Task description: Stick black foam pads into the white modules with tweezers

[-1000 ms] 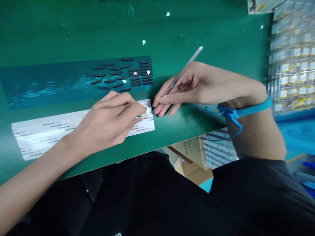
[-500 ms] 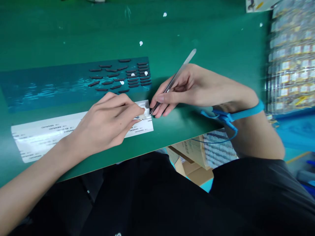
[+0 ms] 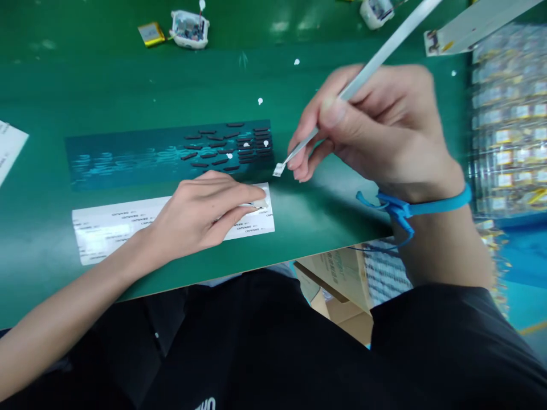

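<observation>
My right hand (image 3: 363, 125) is closed around metal tweezers (image 3: 384, 51), raised over the green mat. At the tweezers' tip hangs a small white label (image 3: 279, 169) with dark print. My left hand (image 3: 205, 210) rests on a white printed sheet (image 3: 123, 212), thumb and fingers pinched on a small whitish piece (image 3: 258, 203) near the sheet's right end. The fingers cover most of that piece, so its kind is unclear. Behind the left hand lies a dark blue strip (image 3: 102, 162) bearing several short black pieces (image 3: 208, 155) and a few white dots.
An opened white device (image 3: 190, 29) with a yellow battery (image 3: 151, 35) lies at the back left, another device (image 3: 376, 12) at the back right. Stacked clear trays (image 3: 508, 125) stand at the right. A blue wrist strap (image 3: 440, 204) trails a cord. Cardboard boxes (image 3: 342, 279) sit below the table edge.
My right hand has lifted up and away from the left hand, and a small label now shows at the tweezers' tip. The left hand keeps its pinch. The view has shifted, showing more of the back.
</observation>
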Demonstrator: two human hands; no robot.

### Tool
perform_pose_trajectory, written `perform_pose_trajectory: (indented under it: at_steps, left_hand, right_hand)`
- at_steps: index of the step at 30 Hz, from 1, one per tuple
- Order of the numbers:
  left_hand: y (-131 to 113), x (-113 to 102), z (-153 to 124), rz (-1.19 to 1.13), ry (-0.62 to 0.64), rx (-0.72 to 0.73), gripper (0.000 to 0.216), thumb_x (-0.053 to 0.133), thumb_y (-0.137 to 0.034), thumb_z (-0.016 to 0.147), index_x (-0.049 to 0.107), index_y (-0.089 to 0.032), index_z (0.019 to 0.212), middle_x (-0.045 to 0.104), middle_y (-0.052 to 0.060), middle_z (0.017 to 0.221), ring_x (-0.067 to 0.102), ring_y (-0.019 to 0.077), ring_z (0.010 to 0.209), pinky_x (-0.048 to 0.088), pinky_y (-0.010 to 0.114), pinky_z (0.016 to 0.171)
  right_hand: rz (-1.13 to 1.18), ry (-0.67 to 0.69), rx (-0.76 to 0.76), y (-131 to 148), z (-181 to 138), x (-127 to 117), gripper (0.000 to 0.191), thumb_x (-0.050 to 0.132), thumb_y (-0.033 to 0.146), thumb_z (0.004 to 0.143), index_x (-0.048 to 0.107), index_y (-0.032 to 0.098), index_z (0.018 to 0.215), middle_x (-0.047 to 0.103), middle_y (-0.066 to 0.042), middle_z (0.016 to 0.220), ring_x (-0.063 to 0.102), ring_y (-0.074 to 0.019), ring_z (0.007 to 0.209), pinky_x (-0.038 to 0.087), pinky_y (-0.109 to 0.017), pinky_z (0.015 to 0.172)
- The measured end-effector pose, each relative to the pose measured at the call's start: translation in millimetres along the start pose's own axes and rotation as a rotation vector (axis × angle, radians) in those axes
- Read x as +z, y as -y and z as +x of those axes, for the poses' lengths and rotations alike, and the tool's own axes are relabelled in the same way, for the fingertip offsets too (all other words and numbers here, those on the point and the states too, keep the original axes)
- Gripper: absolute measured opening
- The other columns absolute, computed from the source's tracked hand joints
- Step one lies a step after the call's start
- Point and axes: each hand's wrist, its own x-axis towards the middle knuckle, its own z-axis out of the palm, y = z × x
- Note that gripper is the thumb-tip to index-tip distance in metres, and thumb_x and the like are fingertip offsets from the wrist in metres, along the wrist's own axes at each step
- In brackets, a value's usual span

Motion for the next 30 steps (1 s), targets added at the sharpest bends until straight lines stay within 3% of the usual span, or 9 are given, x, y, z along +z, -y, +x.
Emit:
perform_pose_trajectory:
  at_steps: [3, 6, 10, 13, 16, 30]
  left_hand:
    - [-11.2, -8.7, 6.0, -0.236, -0.119, -0.28, 0.015, 0.072, -0.024, 0.1, 0.081, -0.023, 0.111, 0.084, 0.0, 0.102, 0.07, 0.0106, 0.059, 0.058, 0.023, 0.061]
    - [-17.7, -16.5, 11.0, -0.535, -0.112, -0.433, 0.016, 0.075, -0.019, 0.095, 0.081, -0.018, 0.11, 0.081, 0.002, 0.101, 0.067, 0.0092, 0.051, 0.057, 0.023, 0.051]
    - [-19.1, -19.1, 12.9, -0.735, -0.071, -0.425, 0.023, 0.077, -0.012, 0.09, 0.08, -0.018, 0.112, 0.078, 0.002, 0.099, 0.07, 0.0103, 0.062, 0.061, 0.021, 0.058]
    - [-21.0, -17.4, 13.1, -0.795, -0.074, -0.426, 0.021, 0.076, -0.01, 0.088, 0.081, -0.019, 0.107, 0.077, 0.002, 0.102, 0.068, 0.0098, 0.066, 0.063, 0.021, 0.061]
    - [-23.4, -17.1, 13.9, -0.798, -0.054, -0.448, 0.02, 0.075, -0.01, 0.088, 0.081, -0.02, 0.104, 0.076, 0.003, 0.098, 0.067, 0.0106, 0.067, 0.063, 0.021, 0.063]
    - [-23.6, -15.3, 13.1, -0.879, -0.068, -0.418, 0.024, 0.074, 0.0, 0.087, 0.078, -0.018, 0.103, 0.074, -0.001, 0.098, 0.069, 0.0057, 0.07, 0.063, 0.013, 0.07]
  right_hand:
    - [-0.01, -0.134, -0.228, 8.0, 7.5, 17.4, 0.016, 0.073, 0.035, 0.103, 0.078, 0.025, 0.092, 0.075, -0.003, 0.078, 0.074, -0.0181, 0.07, 0.061, -0.028, 0.056]
    - [-0.031, -0.169, -0.3, 7.0, 13.2, 32.8, 0.021, 0.075, 0.036, 0.102, 0.076, 0.022, 0.086, 0.071, -0.002, 0.076, 0.073, -0.0165, 0.067, 0.061, -0.028, 0.053]
    - [-0.005, -0.082, -0.38, -4.3, 14.8, 42.3, 0.024, 0.076, 0.034, 0.101, 0.075, 0.019, 0.082, 0.072, 0.0, 0.078, 0.071, -0.0112, 0.059, 0.057, -0.024, 0.047]
    - [-0.004, -0.03, -0.307, -10.6, 12.9, 43.3, 0.023, 0.075, 0.035, 0.102, 0.074, 0.02, 0.084, 0.073, 0.001, 0.075, 0.065, -0.0084, 0.054, 0.054, -0.022, 0.048]
    - [0.005, -0.022, -0.233, -12.0, 12.3, 42.6, 0.027, 0.073, 0.038, 0.104, 0.074, 0.02, 0.084, 0.073, 0.002, 0.075, 0.062, -0.0068, 0.052, 0.053, -0.02, 0.049]
    - [0.038, -0.015, -0.185, -14.1, 13.3, 43.7, 0.026, 0.074, 0.038, 0.103, 0.074, 0.02, 0.085, 0.073, 0.002, 0.074, 0.063, -0.0078, 0.054, 0.052, -0.021, 0.049]
